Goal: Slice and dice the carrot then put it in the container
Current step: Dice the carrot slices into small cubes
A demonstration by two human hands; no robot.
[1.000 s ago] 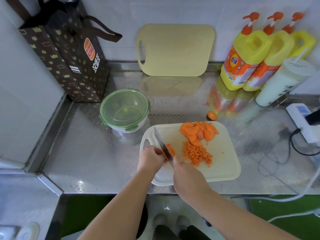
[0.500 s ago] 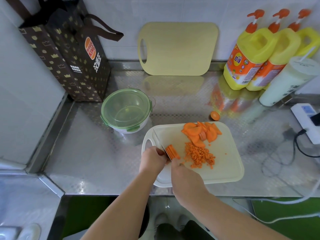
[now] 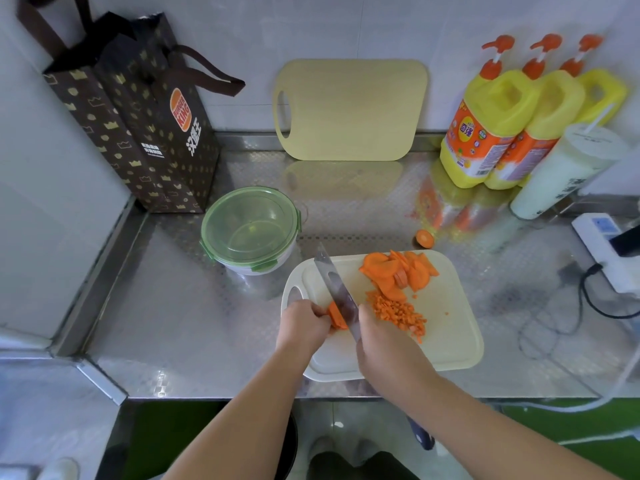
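Observation:
On the white cutting board [image 3: 446, 327] my left hand [image 3: 303, 323] pinches a small stack of carrot slices [image 3: 336, 316]. My right hand [image 3: 384, 344] grips the knife [image 3: 337, 289], whose blade lies just right of that stack, tip pointing away toward the container. A heap of diced carrot [image 3: 396, 311] lies right of the blade, and a pile of uncut carrot slices [image 3: 398, 271] sits at the board's far side. The round container [image 3: 251, 228] with a green lid stands left of the board, lid on.
A carrot end [image 3: 424, 238] lies on the steel counter behind the board. A second, beige board [image 3: 349, 109] leans on the wall. A dark paper bag [image 3: 138, 123] stands back left; yellow bottles [image 3: 491, 126], a white cup [image 3: 561, 174] and a power strip [image 3: 606, 247] are on the right.
The knife blade has risen and dropped again beside the carrot stack, and my left hand has shifted slightly on the slices. The diced heap and slice pile stay put.

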